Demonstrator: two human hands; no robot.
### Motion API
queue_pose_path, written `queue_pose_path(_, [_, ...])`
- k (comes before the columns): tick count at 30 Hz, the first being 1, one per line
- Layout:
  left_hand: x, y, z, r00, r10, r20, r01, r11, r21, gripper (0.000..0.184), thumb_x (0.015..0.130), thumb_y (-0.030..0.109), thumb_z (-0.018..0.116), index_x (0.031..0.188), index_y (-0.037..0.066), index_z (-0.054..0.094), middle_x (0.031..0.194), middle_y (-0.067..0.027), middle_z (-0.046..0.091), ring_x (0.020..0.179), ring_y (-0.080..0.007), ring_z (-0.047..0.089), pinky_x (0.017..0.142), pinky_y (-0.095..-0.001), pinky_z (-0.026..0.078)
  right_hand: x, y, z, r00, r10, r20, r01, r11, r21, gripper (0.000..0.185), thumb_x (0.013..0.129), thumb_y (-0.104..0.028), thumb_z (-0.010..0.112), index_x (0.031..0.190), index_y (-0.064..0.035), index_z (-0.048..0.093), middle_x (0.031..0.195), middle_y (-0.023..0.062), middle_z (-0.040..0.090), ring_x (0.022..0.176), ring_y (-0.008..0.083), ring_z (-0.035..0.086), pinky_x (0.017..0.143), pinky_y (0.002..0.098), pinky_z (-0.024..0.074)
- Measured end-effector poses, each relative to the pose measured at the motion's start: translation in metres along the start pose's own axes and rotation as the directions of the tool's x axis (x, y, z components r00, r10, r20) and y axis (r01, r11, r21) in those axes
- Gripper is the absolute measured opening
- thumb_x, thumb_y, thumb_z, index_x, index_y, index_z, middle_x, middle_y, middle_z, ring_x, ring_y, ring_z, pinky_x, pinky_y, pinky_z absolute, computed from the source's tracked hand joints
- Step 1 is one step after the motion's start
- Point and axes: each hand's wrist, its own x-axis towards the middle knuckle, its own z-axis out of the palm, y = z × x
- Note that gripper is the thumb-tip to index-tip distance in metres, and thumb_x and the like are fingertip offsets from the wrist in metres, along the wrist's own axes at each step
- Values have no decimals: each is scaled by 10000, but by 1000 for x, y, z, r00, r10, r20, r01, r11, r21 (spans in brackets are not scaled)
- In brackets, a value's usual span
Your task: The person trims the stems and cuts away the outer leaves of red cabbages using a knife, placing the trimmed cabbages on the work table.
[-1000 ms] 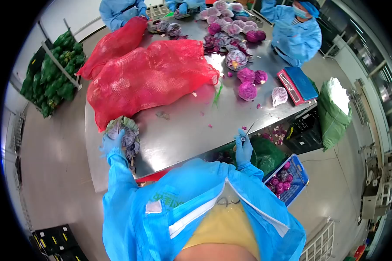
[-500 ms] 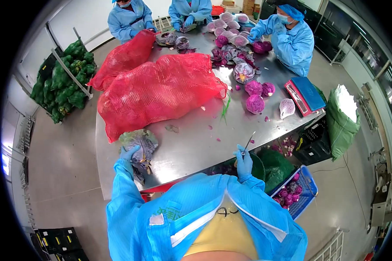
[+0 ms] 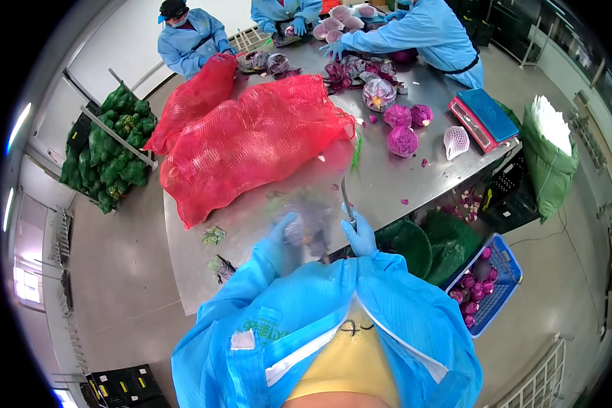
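My left hand (image 3: 279, 234), in a blue glove, is closed on the near side of a red cabbage (image 3: 309, 224) with loose outer leaves. The cabbage is smeared by motion in front of my body, so its details do not show. In my right hand (image 3: 360, 236), also gloved, is a knife (image 3: 347, 197) with a thin, slightly curved blade pointing up and away. The blade is close to the cabbage's right side; I cannot tell whether they touch. Left of my left hand, a leaf scrap (image 3: 214, 235) and a dark leafy piece (image 3: 222, 268) lie on the metal table (image 3: 200, 285).
Red mesh sacks (image 3: 251, 143) fill the table's left side. Trimmed cabbages (image 3: 402, 141), a foam net (image 3: 456, 142) and a scale (image 3: 483, 119) lie at right. Below are a green tub (image 3: 415, 248) and a blue basket (image 3: 513, 272) of cabbages. Several co-workers (image 3: 415, 37) stand at the far side.
My left hand has brought the cabbage rightward from the table's left edge, leaving scraps behind. My right hand and knife have shifted slightly left. The co-worker at right now reaches across the table.
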Motion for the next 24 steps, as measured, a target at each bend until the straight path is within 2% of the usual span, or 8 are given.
queue_pose_path(5, [-18, -7, 92, 990, -87, 109, 85, 996, 17, 514, 827, 499, 552, 1114, 73, 560, 1015, -99, 619, 920, -238, 595, 818, -407, 485, 5, 31, 1, 997, 81, -16, -78, 988, 131, 720, 739, -342, 713, 1313, -18, 423, 885, 120, 570, 764, 227, 529, 737, 335, 444])
queue_pose_path(9, [-3, -23, 110, 951, -191, 243, 181, 982, 62, 629, 699, 674, 594, 1148, 235, 559, 1078, -21, 618, 958, -203, 590, 792, -416, 451, -3, 41, -17, 952, -25, -306, -50, 971, -235, 730, 717, -388, 729, 1322, -95, 446, 987, 141, 592, 864, 243, 556, 788, 336, 447])
queue_pose_path(11, [8, -36, 111, 963, -221, 151, 205, 972, 117, 691, 717, 703, 546, 1212, 222, 519, 1138, -15, 590, 956, -216, 587, 837, -439, 439, -14, 8, -36, 910, 410, -56, -364, 858, 363, 658, 783, -368, 686, 1320, -76, 443, 1119, 129, 577, 991, 221, 544, 869, 315, 423])
queue_pose_path(17, [8, -42, 97, 952, -278, 127, 136, 758, 638, 649, 728, 515, 690, 1166, 81, 487, 1139, -211, 537, 780, -240, 624, 729, -400, 520, -5, 82, -28, 928, 325, -185, -188, 834, 519, 591, 817, -277, 671, 1309, -38, 448, 1223, 101, 536, 1098, 190, 505, 963, 295, 372])
queue_pose_path(20, [17, -28, 78, 844, 300, 445, -477, 39, 878, 611, 728, 447, 692, 1112, 11, 501, 987, -193, 578, 788, -305, 611, 721, -377, 494, -11, 62, -41, 918, 365, -153, -243, 826, 509, 563, 809, -256, 680, 1304, -89, 470, 1053, 50, 576, 850, 143, 547, 698, 267, 472])
queue_pose_path(21, [15, -22, 80, 843, 302, 445, -476, 37, 878, 611, 728, 447, 692, 1112, 11, 501, 987, -193, 578, 788, -305, 611, 721, -377, 494, -13, 51, -45, 907, 404, -117, -291, 804, 518, 552, 809, -252, 680, 1302, -109, 478, 989, 29, 579, 762, 117, 539, 586, 250, 477])
queue_pose_path(22, [10, -11, 86, 810, 369, 456, -410, -199, 890, 597, 735, 450, 681, 1107, 15, 509, 989, -193, 578, 857, -328, 588, 764, -400, 475, -12, 48, -45, 915, 384, -121, -270, 809, 521, 583, 803, -253, 687, 1326, -145, 455, 900, 0, 557, 623, 74, 470, 447, 216, 401])
queue_pose_path(24, [5, 11, 100, 804, 320, 501, -347, -431, 833, 591, 744, 476, 660, 1105, 25, 533, 1058, -209, 552, 1025, -388, 499, 899, -444, 404, -13, 40, -49, 938, 337, -85, -250, 824, 508, 610, 802, -256, 689, 1344, -149, 431, 906, 5, 560, 607, 79, 468, 454, 220, 405])
